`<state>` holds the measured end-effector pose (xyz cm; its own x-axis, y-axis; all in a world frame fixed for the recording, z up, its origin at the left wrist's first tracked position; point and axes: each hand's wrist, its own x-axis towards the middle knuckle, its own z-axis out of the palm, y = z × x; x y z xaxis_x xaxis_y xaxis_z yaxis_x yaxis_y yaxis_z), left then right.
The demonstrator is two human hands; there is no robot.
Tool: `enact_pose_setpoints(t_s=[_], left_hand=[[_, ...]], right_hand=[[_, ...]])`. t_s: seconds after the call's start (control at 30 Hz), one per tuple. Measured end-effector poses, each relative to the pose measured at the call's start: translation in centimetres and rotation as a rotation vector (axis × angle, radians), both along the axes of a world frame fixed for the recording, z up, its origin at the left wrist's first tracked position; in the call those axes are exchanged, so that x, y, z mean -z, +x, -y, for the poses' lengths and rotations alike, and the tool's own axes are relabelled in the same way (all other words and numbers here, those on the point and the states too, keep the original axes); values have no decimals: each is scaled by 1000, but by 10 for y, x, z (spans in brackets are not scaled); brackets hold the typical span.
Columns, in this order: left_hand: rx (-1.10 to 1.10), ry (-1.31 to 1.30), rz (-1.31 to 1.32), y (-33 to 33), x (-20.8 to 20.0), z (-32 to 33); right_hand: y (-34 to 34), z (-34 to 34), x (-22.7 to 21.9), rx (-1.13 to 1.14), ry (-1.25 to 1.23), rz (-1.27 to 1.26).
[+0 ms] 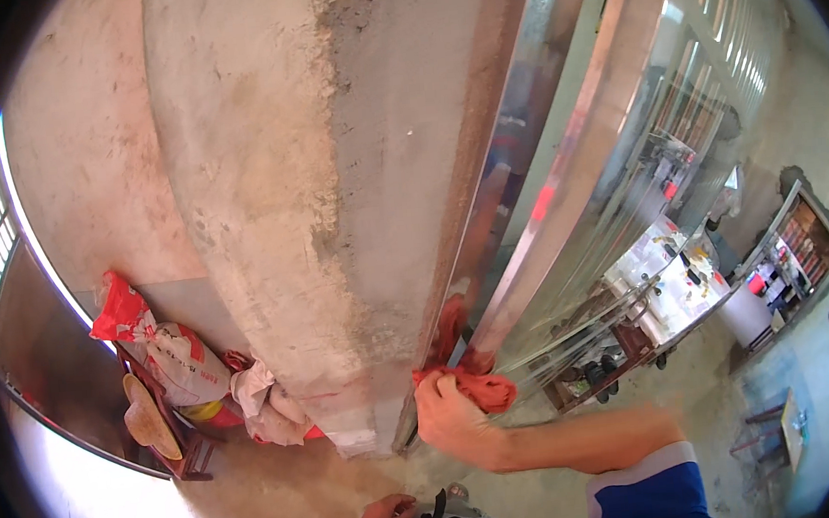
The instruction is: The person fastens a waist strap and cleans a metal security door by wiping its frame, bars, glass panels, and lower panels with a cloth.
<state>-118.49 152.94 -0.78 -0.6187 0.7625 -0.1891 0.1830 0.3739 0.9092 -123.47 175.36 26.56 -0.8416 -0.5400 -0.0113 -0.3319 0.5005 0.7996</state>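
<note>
A crumpled red cloth (488,390) is bunched in my right hand (454,419), the fingers closed over it. My right arm reaches across from the lower right. The cloth presses against the low part of a shiny metal frame (564,179), between its upright and the edge of the concrete wall. Part of the cloth shows mirrored or seen through beside the frame. My left hand (388,517) hangs low near my waist, next to a black strap (441,505). Its fingers are loosely extended, and I see nothing in them.
A rough concrete pillar (262,174) rises directly ahead. At left, filled sacks (189,360) and a straw hat (150,416) lie on a wooden chair. Behind the glass at right stand a cluttered table (669,273), a shoe rack (598,366) and a small stool (788,429).
</note>
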Motion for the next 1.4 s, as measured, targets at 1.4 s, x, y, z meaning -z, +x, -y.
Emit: enact_pose_setpoints(t_s=[1.4], left_hand=[[-368,221,-260,-10,-28,-115]], right_hand=[[-11,-228,-322,-850,-703,-943]])
